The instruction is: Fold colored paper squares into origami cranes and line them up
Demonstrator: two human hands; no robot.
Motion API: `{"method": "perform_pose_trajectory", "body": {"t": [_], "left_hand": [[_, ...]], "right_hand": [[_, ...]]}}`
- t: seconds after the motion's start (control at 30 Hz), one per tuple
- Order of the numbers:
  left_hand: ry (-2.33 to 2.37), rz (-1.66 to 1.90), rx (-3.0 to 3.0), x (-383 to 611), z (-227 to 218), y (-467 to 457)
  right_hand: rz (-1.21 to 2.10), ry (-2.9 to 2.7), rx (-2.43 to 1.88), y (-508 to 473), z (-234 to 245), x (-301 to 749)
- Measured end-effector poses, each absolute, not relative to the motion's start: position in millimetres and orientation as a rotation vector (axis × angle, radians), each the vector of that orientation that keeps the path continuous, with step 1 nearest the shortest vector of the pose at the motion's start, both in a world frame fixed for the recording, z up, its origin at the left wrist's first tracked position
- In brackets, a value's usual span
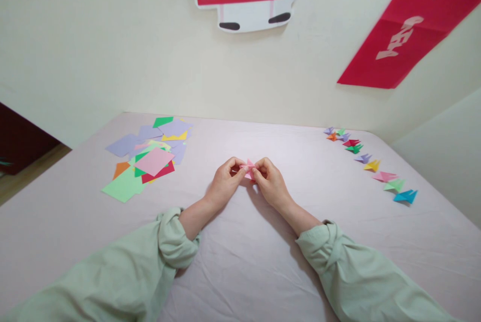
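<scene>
A small pink folded paper piece is pinched between both my hands just above the middle of the pale pink sheet. My left hand grips its left side with curled fingers. My right hand grips its right side the same way. Both wrists rest on the sheet, and pale green sleeves are rolled up on my forearms.
A loose pile of coloured paper squares lies at the left. A curved row of several small folded paper shapes runs along the right. A cream wall with red banners stands behind. Dark furniture is at far left.
</scene>
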State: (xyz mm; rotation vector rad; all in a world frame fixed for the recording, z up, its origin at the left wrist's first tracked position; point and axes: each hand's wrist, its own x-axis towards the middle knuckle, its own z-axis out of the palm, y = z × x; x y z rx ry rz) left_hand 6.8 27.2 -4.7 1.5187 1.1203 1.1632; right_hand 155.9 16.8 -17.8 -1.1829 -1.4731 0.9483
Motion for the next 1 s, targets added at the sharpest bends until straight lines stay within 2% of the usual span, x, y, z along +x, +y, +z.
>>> {"method": "perform_pose_trajectory", "body": {"t": [0.57,0.83,1.0], "left_hand": [[1.108,1.150,1.422,7.8,-3.1,27.2],[1.125,1.150,1.418,6.1,-6.6,29.8],[1.110,1.198,1.429,5.0,-10.1,32.0]], "right_hand": [[0.932,-1.474,-1.184,17.2,-18.5,156.4],[1.107,-1.390,-1.120,18.4,-19.0,153.5],[1.009,-1.440,-1.187,17.5,-12.8,156.9]]}}
